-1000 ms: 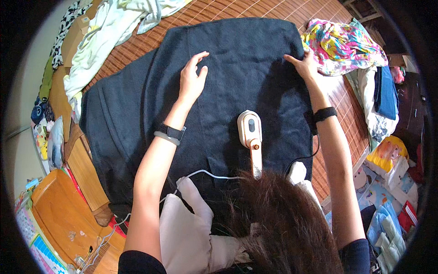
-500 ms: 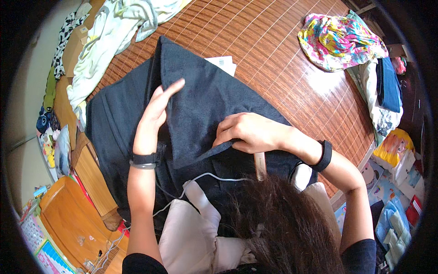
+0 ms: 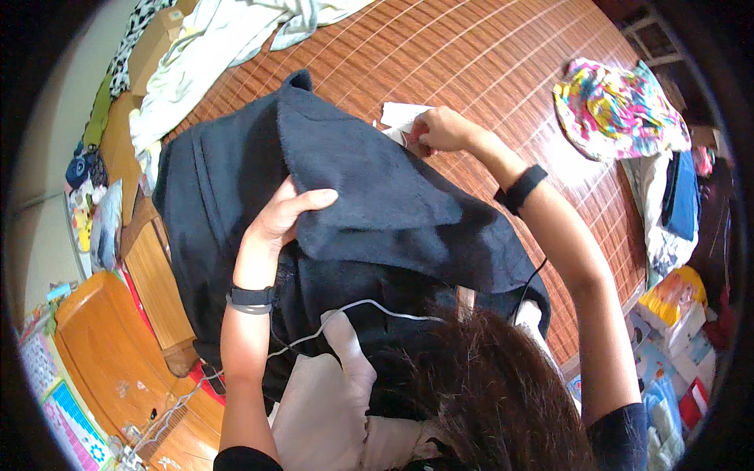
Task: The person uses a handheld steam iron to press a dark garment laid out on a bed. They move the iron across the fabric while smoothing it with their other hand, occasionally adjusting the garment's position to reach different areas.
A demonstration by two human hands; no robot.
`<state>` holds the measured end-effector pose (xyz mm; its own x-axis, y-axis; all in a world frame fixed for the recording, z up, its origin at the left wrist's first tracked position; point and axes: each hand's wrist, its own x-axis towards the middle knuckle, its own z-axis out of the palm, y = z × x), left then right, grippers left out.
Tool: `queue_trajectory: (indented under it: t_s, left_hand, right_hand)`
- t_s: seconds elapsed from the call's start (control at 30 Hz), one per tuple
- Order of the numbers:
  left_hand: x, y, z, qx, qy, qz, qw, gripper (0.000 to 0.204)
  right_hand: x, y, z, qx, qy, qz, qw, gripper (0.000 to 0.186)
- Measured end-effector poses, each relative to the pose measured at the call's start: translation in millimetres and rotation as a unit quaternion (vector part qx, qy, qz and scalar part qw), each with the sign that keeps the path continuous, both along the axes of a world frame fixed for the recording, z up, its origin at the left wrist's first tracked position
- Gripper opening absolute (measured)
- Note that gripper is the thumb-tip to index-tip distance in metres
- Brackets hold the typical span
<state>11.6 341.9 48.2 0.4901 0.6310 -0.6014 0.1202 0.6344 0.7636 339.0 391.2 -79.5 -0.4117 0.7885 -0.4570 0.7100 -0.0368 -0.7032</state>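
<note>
A large dark cloth [image 3: 369, 173] lies spread in front of me, its left part folded over into a raised flap with a peak at the far end. My left hand [image 3: 283, 212] grips the flap's near-left edge, thumb on top and the other fingers hidden beneath. At the cloth's far edge my right hand [image 3: 440, 131] is closed, fingertips bent down beside some white card tags [image 3: 402, 115]. Whether it pinches a tag or the cloth's edge is hidden. A thin white cable [image 3: 369, 301] crosses the near part of the cloth.
Under the cloth is a brown slatted mat [image 3: 487, 71]. A pale towel-like cloth [image 3: 204, 71] lies far left, a bright floral cloth [image 3: 616, 110] far right above folded clothes [image 3: 679, 196]. A wooden chair [image 3: 118, 353] stands at left. My hair [image 3: 479, 385] covers the near middle.
My right hand has left the cloth's near edge and reached out to the tags at the far edge. The flap has sagged lower, with my left hand now gripping its edge.
</note>
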Motion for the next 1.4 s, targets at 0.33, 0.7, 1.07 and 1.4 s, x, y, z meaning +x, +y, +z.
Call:
queue_trajectory:
  t_s: [0.33,0.7,1.07,1.4]
  left_hand:
    - [-3,-15,31,0.062,-0.065,-0.131,0.987,0.081]
    - [22,-8,39,0.01,-0.092,-0.092,0.991,0.083]
    - [123,56,-33,0.051,-0.138,0.033,0.989,0.058]
    - [206,79,-125,0.37,-0.064,0.078,0.923,0.034]
  right_hand:
    - [-126,124,-3,0.005,0.327,-0.054,0.944,0.06]
    - [-90,53,5,-0.289,0.311,0.047,0.904,0.04]
    - [43,22,53,-0.046,0.185,-0.185,0.964,0.05]
    - [99,-148,60,0.233,-0.032,-0.326,0.916,0.104]
